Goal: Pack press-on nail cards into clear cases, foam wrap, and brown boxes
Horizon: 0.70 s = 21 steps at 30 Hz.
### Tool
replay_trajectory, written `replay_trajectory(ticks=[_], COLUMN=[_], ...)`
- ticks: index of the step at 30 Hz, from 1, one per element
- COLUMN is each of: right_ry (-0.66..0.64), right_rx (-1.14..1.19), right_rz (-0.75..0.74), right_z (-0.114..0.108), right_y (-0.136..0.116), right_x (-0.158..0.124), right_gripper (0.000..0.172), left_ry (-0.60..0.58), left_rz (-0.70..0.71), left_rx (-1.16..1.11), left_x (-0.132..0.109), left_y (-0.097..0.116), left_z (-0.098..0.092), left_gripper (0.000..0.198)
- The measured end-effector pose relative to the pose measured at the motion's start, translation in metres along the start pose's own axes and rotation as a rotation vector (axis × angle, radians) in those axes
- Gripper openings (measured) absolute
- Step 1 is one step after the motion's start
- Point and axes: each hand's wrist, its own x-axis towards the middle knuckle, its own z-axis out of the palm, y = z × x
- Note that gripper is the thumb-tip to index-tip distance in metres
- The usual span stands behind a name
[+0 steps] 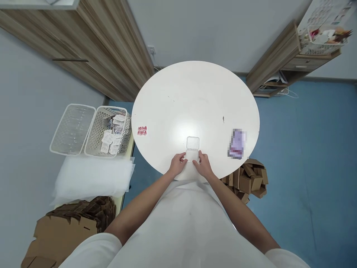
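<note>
A small transparent plastic box [192, 155] lies on the white table right in front of me, its hinged lid [193, 143] flipped back away from me. My left hand [178, 164] grips the box's left side, thumb at the near corner. On the opposite side, my right hand [203, 165] holds the box the same way. I see nothing inside the box. Off to the left on the table sits a small pale card [142, 131] with two rows of red pieces that look like press-on nails; neither hand touches it.
The round white table [195, 85] carries a blurred purple item [237, 144] at right. Left of it stand a white basket of cards [110, 130], an empty-looking clear bin [73, 128], white foam sheets [93, 176] and flattened cardboard [64, 230]. Cardboard boxes [248, 180] sit low at right.
</note>
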Motion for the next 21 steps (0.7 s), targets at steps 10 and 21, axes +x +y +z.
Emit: replay_trajectory(ticks=[10, 21], right_ry=[-0.001, 0.005], right_rx=[0.134, 0.151], right_rz=[0.061, -0.08], right_z=[0.001, 0.0], right_y=[0.003, 0.007], right_x=[-0.015, 0.01], right_gripper=[0.051, 0.049], left_ry=[-0.036, 0.055], left_rz=[-0.073, -0.031], left_rx=[0.001, -0.012], left_x=[-0.01, 0.004], left_y=[-0.002, 0.008], left_z=[0.007, 0.016], left_gripper=[0.049, 0.048])
